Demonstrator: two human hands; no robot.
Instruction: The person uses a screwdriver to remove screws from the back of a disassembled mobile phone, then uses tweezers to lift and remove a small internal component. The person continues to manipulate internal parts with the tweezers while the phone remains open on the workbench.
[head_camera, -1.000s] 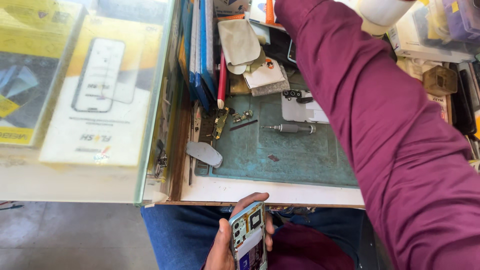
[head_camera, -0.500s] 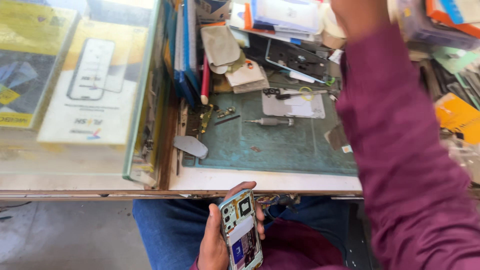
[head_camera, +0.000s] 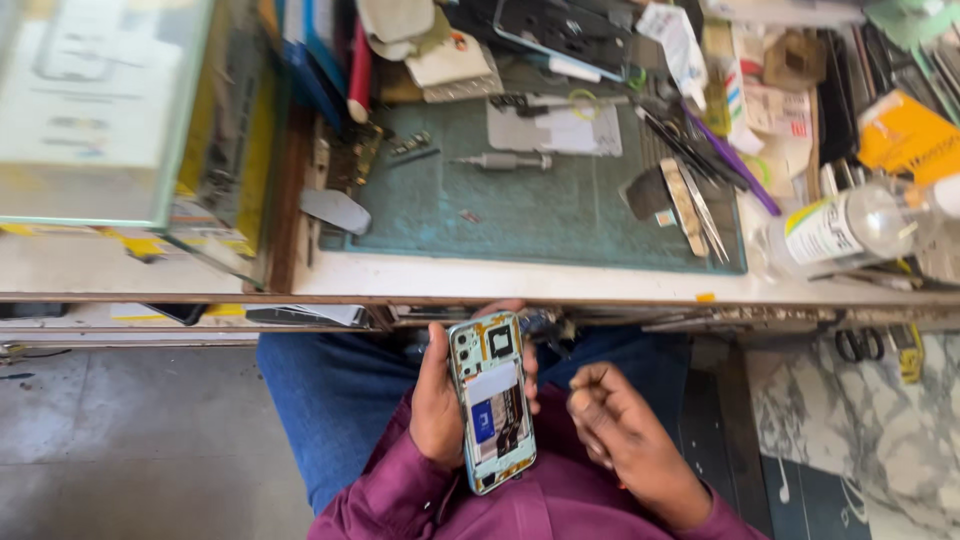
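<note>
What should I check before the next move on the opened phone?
1. Phone held firm in left hand: ok.
2. Back off, boards showing: ok.
3. Right hand free: cannot tell; fingers curled, any small part inside is hidden.
4. Screwdriver within reach on green mat: ok.
5. Tweezers on mat's right edge: ok.
6. Bench tidy: not ok, cluttered at the back.

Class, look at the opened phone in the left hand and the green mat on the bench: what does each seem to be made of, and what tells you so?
Opened phone, held in the left hand: pale blue frame, probably plastic or painted metal; its edge shines, and circuit boards show inside.
Green mat: likely rubber or silicone; matte, flat, scuffed and stained.
</note>
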